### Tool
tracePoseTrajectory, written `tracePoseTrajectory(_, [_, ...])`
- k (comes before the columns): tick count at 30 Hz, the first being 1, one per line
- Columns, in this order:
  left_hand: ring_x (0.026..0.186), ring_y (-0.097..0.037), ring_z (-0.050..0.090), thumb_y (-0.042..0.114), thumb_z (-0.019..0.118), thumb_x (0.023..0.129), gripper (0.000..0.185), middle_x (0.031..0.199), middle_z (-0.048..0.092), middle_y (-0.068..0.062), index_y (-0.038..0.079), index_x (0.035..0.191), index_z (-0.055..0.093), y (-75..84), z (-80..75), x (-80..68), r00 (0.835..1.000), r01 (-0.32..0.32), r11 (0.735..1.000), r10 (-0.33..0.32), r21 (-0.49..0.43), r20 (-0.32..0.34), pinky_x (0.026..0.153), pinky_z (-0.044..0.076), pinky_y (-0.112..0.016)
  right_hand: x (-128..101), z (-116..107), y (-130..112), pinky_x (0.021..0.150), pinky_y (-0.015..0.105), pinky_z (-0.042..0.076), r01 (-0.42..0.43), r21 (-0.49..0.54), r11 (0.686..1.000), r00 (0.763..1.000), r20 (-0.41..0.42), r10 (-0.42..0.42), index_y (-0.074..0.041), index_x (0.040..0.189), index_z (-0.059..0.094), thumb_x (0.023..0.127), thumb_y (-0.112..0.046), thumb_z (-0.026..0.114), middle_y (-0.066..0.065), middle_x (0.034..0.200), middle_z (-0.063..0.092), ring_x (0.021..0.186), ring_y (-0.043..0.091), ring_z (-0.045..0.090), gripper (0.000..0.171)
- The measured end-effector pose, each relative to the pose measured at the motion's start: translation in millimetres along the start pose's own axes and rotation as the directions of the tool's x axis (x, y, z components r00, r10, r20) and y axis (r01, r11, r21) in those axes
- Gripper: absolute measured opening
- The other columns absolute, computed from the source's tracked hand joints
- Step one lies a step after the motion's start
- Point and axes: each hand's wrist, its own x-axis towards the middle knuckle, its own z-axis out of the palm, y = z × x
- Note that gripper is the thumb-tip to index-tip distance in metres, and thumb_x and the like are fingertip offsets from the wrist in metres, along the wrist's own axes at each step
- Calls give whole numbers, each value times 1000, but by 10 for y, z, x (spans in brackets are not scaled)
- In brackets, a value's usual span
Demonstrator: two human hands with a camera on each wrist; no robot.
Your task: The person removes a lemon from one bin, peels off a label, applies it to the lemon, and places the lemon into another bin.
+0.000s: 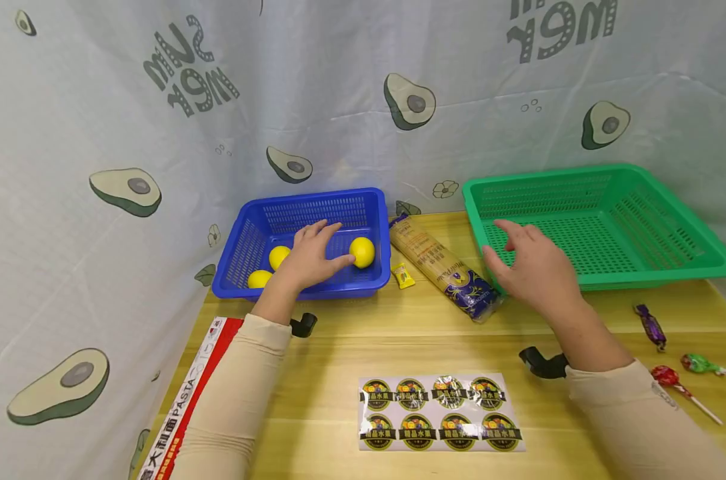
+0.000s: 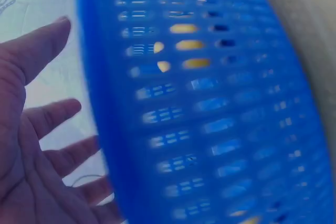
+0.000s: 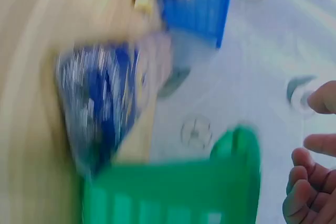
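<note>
My left hand (image 1: 311, 257) reaches into the blue basket (image 1: 251, 233), fingers straight and slightly spread, gripping nothing. The fingertips come right up against a yellow lemon (image 1: 362, 252), which lies just to the right of them near the basket's right wall. Two more lemons sit in the same basket — one (image 1: 279, 256) beside my wrist on the left, another (image 1: 259, 279) in the near left corner.

My right hand (image 1: 533, 267) hovers open, fingers relaxed and apart, over the near left corner of the green basket (image 1: 669, 220), holding nothing. Down and to its left a long pasta packet (image 1: 443, 267) lies on the wooden table (image 1: 339, 353), its long axis running from far-left to near-right between the two baskets; my right hand is the nearer one to it. A small yellow candy (image 1: 403, 275) lies just beside the packet.

Farther out: a sheet of fruit stickers (image 1: 441, 412) near me, a red pasta box (image 1: 183, 400) at left, wrapped sweets and lollipops (image 1: 675, 380) at right. Both wrist views are blurred.
</note>
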Motion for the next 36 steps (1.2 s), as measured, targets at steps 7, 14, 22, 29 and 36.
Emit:
tracePoseTrajectory(7, [155,-35,27,42,74,92,77,166,32,-12,19,157,40,78,-234,359,991,-53,998,57,-38,121,124,29,-55,-81,229,-358,61,32,43,47,232,972,997,55,-61,-5,147,51,100,-35,65,10,95,64,69,18,55,58])
tracePoseTrajectory(14, [144,-34,45,28,76,93,69,167,31,-8,21,154,45,188,-344,725,955,74,975,-9,-209,296,109,49,-51,32,530,-640,65,33,51,-75,486,871,976,216,-37,-19,153,44,99,-40,66,14,104,64,81,26,63,62])
tracePoseTrajectory(22, [149,-39,37,15,73,95,71,167,27,-13,18,158,39,251,-240,978,868,289,925,-144,-247,474,106,52,-54,262,875,-894,59,30,42,-186,561,807,923,382,-53,-27,158,37,98,-42,67,13,100,55,69,22,52,68])
tracePoseTrajectory(29, [146,-42,40,9,74,93,72,166,28,-14,18,156,42,262,-42,1118,794,422,860,-198,-286,575,106,52,-52,331,1037,-961,58,29,41,-262,592,762,893,448,-41,-26,158,37,100,-39,64,11,95,54,70,21,50,65])
tracePoseTrajectory(36, [146,-37,42,2,69,95,68,161,35,-19,10,156,40,325,29,1092,749,471,831,-200,-295,631,112,47,-52,316,1100,-946,59,28,42,-268,612,744,891,450,-49,-28,158,36,100,-40,64,12,96,55,73,20,51,65])
